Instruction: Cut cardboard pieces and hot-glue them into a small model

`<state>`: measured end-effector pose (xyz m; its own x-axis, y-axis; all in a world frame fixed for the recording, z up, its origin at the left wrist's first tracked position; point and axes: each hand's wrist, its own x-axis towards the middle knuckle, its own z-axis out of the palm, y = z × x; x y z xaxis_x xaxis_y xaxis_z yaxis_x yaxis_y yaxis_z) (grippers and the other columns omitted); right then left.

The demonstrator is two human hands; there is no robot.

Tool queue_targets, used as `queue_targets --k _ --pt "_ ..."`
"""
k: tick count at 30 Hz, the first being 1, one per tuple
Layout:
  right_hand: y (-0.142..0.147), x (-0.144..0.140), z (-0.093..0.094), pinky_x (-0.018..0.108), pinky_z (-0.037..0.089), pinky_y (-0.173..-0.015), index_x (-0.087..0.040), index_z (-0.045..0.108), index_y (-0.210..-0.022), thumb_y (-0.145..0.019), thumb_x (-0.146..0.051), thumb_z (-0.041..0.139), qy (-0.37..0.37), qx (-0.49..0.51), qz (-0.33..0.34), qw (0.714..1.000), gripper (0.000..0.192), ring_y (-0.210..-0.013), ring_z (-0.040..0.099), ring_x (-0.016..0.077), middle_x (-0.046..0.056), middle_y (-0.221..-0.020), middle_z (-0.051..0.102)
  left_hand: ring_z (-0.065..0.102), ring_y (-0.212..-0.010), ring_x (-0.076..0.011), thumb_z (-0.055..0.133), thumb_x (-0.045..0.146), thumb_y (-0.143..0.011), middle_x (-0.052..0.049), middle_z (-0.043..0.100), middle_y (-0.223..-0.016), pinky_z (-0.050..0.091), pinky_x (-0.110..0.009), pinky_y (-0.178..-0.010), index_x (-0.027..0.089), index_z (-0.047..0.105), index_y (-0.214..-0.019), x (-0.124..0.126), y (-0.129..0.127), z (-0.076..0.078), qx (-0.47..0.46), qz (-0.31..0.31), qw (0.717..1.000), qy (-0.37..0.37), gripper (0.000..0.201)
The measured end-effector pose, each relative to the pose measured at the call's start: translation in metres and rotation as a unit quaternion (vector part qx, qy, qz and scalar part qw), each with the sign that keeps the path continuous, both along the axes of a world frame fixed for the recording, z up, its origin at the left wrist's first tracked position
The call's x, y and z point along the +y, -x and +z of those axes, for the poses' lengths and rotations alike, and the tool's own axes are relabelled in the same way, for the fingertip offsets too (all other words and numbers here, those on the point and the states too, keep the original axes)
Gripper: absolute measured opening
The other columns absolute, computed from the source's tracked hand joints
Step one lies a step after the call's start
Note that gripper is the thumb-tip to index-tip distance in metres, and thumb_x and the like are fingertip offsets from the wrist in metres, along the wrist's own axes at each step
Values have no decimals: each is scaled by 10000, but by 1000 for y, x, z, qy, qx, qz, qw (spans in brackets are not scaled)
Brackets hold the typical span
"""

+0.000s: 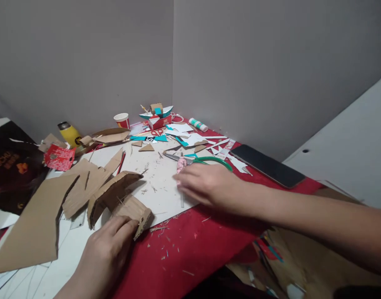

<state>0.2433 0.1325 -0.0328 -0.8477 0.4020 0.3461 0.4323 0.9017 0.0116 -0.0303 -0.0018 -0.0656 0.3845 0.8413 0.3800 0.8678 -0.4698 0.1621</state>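
My left hand [104, 253] sits at the bottom, its fingers curled on the near edge of a folded piece of corrugated cardboard [121, 199] that stands on a white sheet [159, 182]. My right hand [205, 182] reaches in from the right and lies palm down on the white sheet, fingers stretched out. Its fingertips are by a small pink object [180, 164] and a thin clear stick [182, 201]. Just beyond the hand lie scissors with green handles [213, 160].
Torn cardboard sheets [37, 220] lie to the left on the red table [184, 245]. Near the wall corner are a yellow bottle [68, 133], a paper cup [122, 120], a glue stick [198, 124] and several paper scraps. A dark phone [268, 166] lies at right.
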Motion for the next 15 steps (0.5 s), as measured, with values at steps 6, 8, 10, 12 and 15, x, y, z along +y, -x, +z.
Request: queue_targets --k 6,8,10,12,15 --pt "-30 16 -14 382 489 -716 -131 528 -1196 -935 -397 442 58 -85 -145 984 383 -871 589 261 145 -994 623 649 -697 -192 353 146 -932 -100 676 -887 537 -289 -561 173 591 -1048 1 2 1 63 -44 997 -20 266" --pt "-31 18 -21 368 496 -689 -139 515 -1211 -946 -377 419 75 -100 -150 981 369 -853 601 253 138 -993 622 643 -689 -195 323 149 -946 -111 673 -874 540 -297 -563 151 581 -1039 4 2 3 74 -59 995 -39 274" --pt "-32 19 -24 369 508 -692 -138 494 -1242 -956 -370 389 80 -82 -140 983 383 -873 612 253 153 -1051 619 637 -682 -192 297 138 -951 -113 670 -860 540 -295 -565 136 575 -1030 7 3 4 79 -68 993 -51 289" --pt "-35 21 -22 377 521 -730 -139 470 -1273 -958 -366 380 84 -40 -119 988 399 -923 623 257 169 -1138 610 633 -691 -190 294 126 -949 -116 668 -867 538 -291 -573 128 573 -1036 9 5 3 85 -73 992 -58 292" --pt "-45 21 -10 354 538 -726 -186 477 -1265 -945 -385 422 99 55 -111 987 381 -894 649 234 150 -1158 630 637 -774 -209 307 122 -944 -133 662 -945 540 -310 -626 127 572 -1080 10 9 -2 99 -77 990 -68 298"
